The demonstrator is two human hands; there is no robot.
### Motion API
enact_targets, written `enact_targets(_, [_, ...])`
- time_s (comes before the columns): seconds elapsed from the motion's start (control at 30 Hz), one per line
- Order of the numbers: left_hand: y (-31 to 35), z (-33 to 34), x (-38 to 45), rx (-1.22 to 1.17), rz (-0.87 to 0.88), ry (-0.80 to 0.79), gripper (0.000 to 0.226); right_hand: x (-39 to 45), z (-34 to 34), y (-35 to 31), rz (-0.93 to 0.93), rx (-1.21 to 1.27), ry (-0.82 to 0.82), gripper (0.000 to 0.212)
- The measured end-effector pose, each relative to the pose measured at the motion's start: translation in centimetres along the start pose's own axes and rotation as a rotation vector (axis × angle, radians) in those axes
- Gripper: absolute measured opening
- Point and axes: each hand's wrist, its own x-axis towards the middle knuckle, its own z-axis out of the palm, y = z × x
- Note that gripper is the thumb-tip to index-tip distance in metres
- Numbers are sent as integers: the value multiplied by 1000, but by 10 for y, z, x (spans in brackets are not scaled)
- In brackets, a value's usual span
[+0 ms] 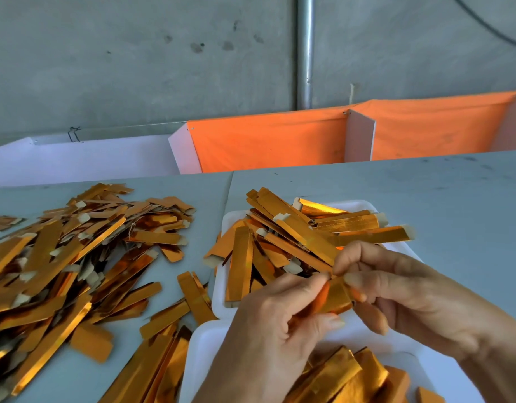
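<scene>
Both hands hold one shiny gold foil strip [336,298] above the white trays at lower centre. My left hand [268,330] grips its lower part with curled fingers, the thumb lying along it. My right hand [396,289] pinches the upper end between thumb and fingertips. Most of the strip is hidden by the fingers.
A large loose heap of gold strips [70,263] covers the grey table [454,199] on the left. A white foam tray [222,295] holds more strips behind the hands; a nearer white tray [204,344] holds folded gold pieces [352,376]. Orange cloth dividers [268,141] stand at the back.
</scene>
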Motion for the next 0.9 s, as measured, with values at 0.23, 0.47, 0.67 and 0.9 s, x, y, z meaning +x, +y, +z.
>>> enact_targets(0.23, [5, 0, 0, -102, -11, -67, 40, 0, -7, 4, 29, 129, -86, 15])
enact_targets(0.47, [7, -3, 0, -223, -42, -109, 36, 1, -7, 8, 28, 160, -85, 34])
enact_targets(0.67, [8, -1, 1, -178, -48, -113, 38, 0, -9, 5, 47, 72, -111, 37])
enact_targets(0.9, [6, 1, 2, -201, -63, -116, 42, 3, -9, 12, 63, 147, -68, 38])
